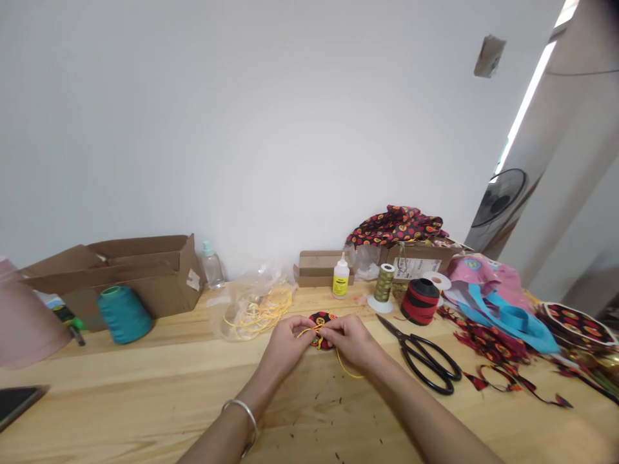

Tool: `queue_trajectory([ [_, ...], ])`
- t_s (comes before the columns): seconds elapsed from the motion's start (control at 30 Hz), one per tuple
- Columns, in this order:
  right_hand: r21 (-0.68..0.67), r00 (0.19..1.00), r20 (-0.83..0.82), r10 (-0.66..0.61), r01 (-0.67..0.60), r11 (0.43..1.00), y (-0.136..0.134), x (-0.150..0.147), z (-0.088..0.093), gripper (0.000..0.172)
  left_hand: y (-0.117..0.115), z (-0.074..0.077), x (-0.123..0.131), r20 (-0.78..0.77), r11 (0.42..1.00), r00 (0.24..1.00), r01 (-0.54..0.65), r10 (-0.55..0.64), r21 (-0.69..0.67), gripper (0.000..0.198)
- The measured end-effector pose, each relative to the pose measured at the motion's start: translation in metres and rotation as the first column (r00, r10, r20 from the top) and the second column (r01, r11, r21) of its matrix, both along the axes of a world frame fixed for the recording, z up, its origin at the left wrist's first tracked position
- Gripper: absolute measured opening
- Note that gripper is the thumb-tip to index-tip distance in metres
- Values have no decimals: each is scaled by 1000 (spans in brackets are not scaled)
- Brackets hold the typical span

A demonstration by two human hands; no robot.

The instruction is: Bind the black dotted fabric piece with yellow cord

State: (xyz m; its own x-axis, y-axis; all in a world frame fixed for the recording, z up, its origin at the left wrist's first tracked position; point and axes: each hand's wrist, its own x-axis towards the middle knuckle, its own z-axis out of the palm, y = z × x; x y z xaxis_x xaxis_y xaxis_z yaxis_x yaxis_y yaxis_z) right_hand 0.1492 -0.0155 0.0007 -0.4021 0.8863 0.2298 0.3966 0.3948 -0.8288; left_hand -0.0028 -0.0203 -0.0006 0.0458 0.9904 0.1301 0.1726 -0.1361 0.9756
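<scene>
Both hands meet at the middle of the table over a small dark fabric piece [323, 318] with red and yellow print. My left hand [293, 338] pinches a thin yellow cord [349, 372] at the left side of the piece. From the other side my right hand [352, 338] is closed with thumb and forefinger on the same cord. One loose end of the cord trails down past the right hand onto the wood. The fingers partly cover the fabric piece, so its full shape is hidden. A silver bangle [244, 412] circles the left wrist.
Black scissors [425, 357] lie right of the hands. Behind stand a glue bottle [341, 277], a green thread spool [384, 283] and a red-black spool [420, 301]. Left are yellow cord in plastic [261, 309], a teal thread cone [124, 314] and a cardboard box [169, 277]. Fabric scraps [498, 338] lie right.
</scene>
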Motion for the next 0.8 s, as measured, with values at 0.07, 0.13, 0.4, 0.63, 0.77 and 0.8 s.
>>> queue_trajectory([
  [0.07, 14, 999, 17, -26, 26, 1000, 2, 1, -2, 35, 2, -3, -1, -36, 999, 999, 27, -28, -40, 13],
  [0.13, 8, 998, 29, -54, 54, 999, 5, 1, -7, 34, 2, -5, -1, -42, 996, 998, 51, -54, -79, 15],
  [0.4, -60, 990, -18, -137, 136, 989, 12, 5, -15, 32, -4, 5, 4, 82, 986, 993, 99, -88, -136, 13],
  [0.63, -86, 985, -71, -158, 152, 985, 11, 3, -13, 31, -3, 2, 2, 142, 986, 985, 116, -98, -123, 15],
  [0.77, -92, 980, -89, -178, 169, 981, 11, 3, -10, 30, -4, 2, 1, 104, 985, 990, 107, -93, -135, 16],
  [0.8, -92, 979, -90, -185, 176, 980, 11, 3, -9, 30, -4, 3, 1, 94, 985, 992, 101, -88, -142, 17],
])
